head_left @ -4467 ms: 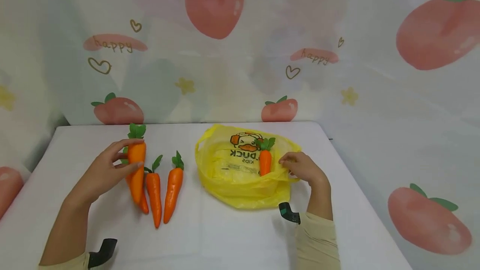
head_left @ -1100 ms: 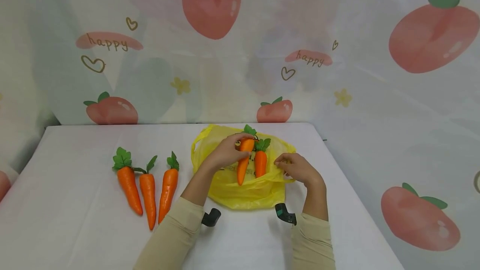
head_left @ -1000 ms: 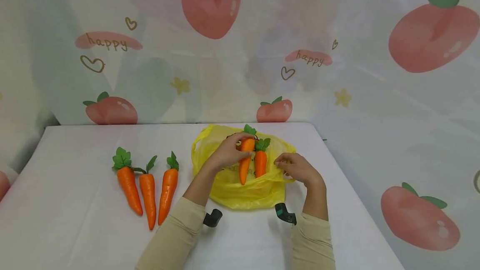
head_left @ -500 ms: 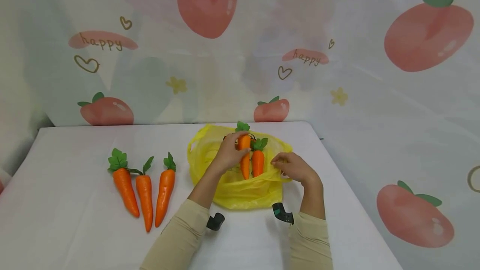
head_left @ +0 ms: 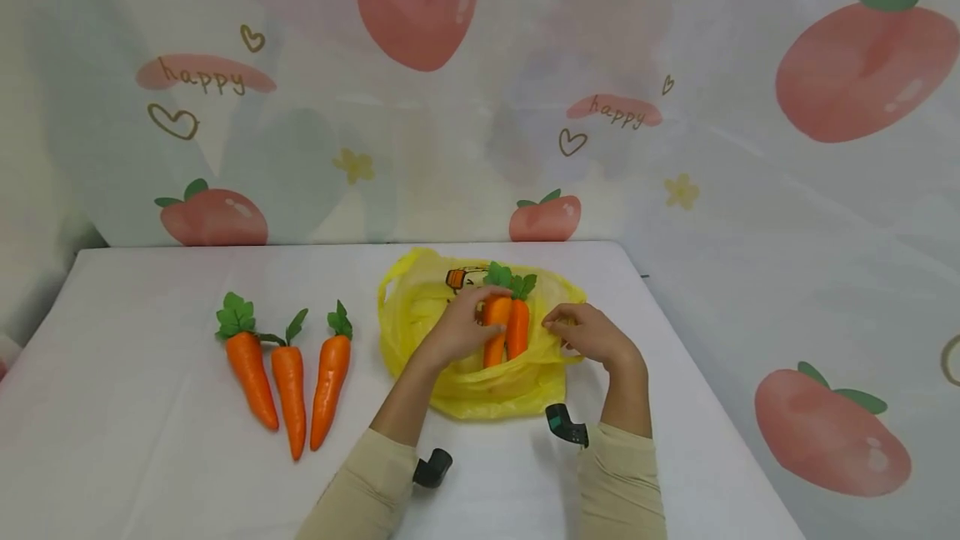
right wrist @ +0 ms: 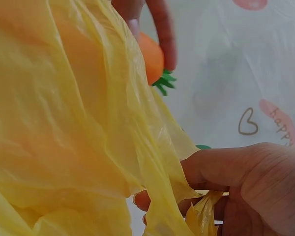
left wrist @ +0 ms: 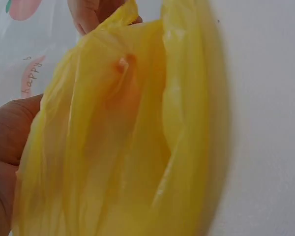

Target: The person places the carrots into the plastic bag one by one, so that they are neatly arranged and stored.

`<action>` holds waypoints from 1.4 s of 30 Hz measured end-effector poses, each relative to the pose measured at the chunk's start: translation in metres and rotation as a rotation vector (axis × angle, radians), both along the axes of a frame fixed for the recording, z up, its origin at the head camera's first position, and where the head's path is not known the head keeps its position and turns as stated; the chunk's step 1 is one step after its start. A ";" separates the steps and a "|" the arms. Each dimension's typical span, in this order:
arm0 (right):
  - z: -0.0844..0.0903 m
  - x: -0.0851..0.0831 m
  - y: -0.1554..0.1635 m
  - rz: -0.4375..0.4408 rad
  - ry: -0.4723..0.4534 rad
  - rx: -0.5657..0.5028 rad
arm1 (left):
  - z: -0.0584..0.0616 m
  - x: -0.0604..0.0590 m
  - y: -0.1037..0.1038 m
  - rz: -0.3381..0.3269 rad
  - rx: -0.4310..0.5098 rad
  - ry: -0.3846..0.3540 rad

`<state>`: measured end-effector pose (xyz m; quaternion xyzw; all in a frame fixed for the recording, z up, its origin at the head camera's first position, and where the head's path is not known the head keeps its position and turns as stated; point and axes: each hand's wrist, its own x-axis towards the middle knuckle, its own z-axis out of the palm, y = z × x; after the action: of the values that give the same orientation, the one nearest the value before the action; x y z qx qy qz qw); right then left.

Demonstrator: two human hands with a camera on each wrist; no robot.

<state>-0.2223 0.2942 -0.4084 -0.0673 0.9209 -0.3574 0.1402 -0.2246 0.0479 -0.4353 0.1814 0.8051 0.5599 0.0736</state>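
Of the two hands, the left hand (head_left: 457, 330) has thumb and fingers around a carrot (head_left: 493, 350), which it grips just inside the mouth of the yellow bag (head_left: 498, 400), beside a second carrot (head_left: 517, 328) that already lies there. The right hand (head_left: 596, 335) pinches the bag's near right edge, fingers curled in on the gathered plastic. Three more carrots (head_left: 290, 394) lie on the tabletop (head_left: 187, 473), left of the bag.

Carrots (head_left: 291, 390) (three) left of bag (head_left: 491, 397).

Two orange carrots (head_left: 517, 330) partly inside yellow bag (head_left: 491, 397)
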 end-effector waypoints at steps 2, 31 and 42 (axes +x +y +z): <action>0.000 -0.001 0.001 0.002 -0.001 -0.001 | 0.003 0.003 0.001 -0.017 -0.004 0.007; -0.001 0.000 0.001 -0.013 -0.001 -0.022 | -0.017 -0.019 0.015 0.096 0.002 -0.144; 0.000 0.002 -0.003 -0.019 -0.009 -0.016 | -0.027 -0.019 0.019 0.121 -0.054 -0.073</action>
<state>-0.2206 0.2912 -0.4086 -0.0581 0.9180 -0.3663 0.1406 -0.2437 0.0666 -0.4627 0.1098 0.8263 0.5476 0.0735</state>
